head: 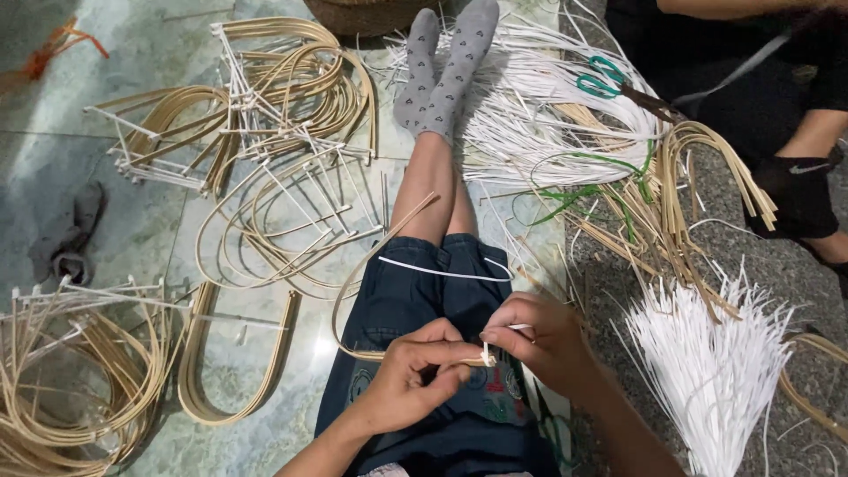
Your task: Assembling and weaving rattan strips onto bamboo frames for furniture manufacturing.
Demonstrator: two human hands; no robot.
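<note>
A bent cane strip (pixel 353 291) is held over the lap, pinched shut by the left hand (pixel 411 380) so it is kept steady, while a white plastic strand (pixel 446 269) is gripped tight between closed fingers of the right hand (pixel 543 340) at the binding point.

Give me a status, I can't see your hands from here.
Left hand and right hand both pinching a bent cane strip, white strand at the joint. Nothing in the way.
</note>
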